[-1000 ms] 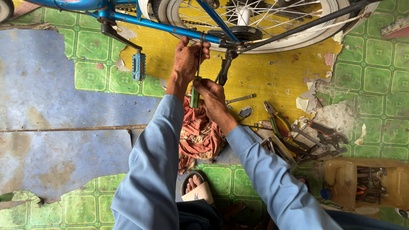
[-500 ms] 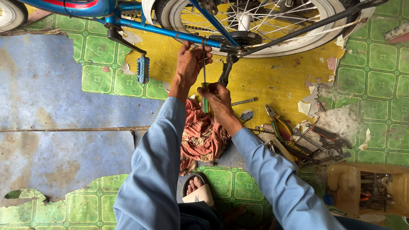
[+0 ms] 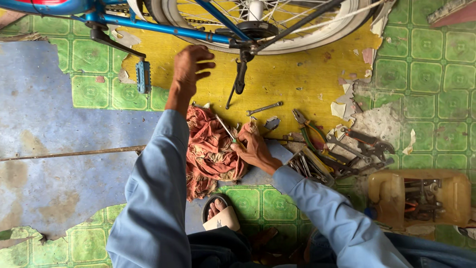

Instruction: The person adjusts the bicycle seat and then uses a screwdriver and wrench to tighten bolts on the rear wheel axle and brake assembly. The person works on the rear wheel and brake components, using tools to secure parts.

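On the worn green and yellow floor we see a blue bicycle above and scattered tools to the right. Our left hand hangs loose, fingers spread, below the frame. Our right hand grips a screwdriver over the reddish rag.

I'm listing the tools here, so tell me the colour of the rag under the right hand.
The rag is faded reddish-orange with pale patches, clearest in the head view.

No packages, labels, signs or screens show anywhere in this view of the floor, bicycle and scattered tools.
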